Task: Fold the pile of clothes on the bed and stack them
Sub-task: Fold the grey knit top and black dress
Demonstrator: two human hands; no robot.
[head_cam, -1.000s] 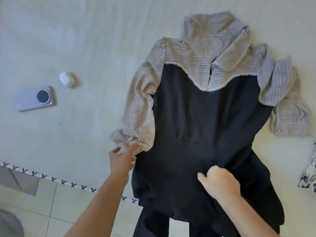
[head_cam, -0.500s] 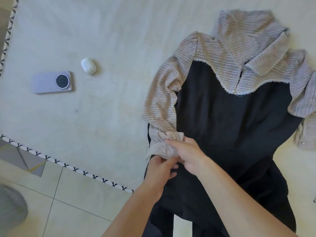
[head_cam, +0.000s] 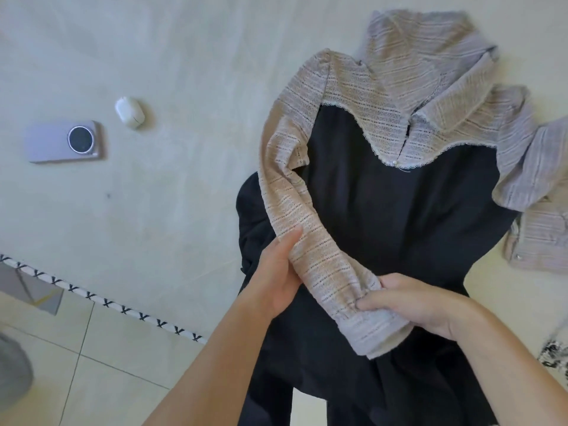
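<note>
Far left, low in frame: tiled floor [head_cam: 101, 364] and a grey rounded object [head_cam: 12, 376] cut off by the edge, not identifiable. A black-and-white patterned trim [head_cam: 104, 301] marked the edge of the bed [head_cam: 172, 210], which was covered in pale cream fabric.

On the bed, upper left: a lilac phone [head_cam: 66, 142] lay face down, round camera ring up. Just beside it to the right, apart from it, a small white earbud case [head_cam: 130, 112].

Centre: the dress [head_cam: 396, 216] lay spread on the bed, black body with a light woven knit yoke, collar and sleeves. Its skirt ran over the bed edge toward the bottom of the frame. The nearer sleeve [head_cam: 310, 256] was drawn diagonally across the black body, from the shoulder down to the cuff.

Left hand [head_cam: 278, 279]: palm against the left side of that sleeve at mid-length, thumb pointing up along the fabric, fingers wrapped under it out of sight. It gripped the sleeve.

Right hand [head_cam: 415, 304]: fingers curled round the sleeve just above the cuff, clamped on the knit. The cuff end hung loose below, over the black waist area. The two hands sat close along the same sleeve, not touching each other.

Right: the other sleeve [head_cam: 534, 204] was bunched and folded back beside the body, cuff with a small button lying on the bed.

Far right edge, low: a scrap of black-and-white printed cloth [head_cam: 554, 355], mostly out of frame.
</note>
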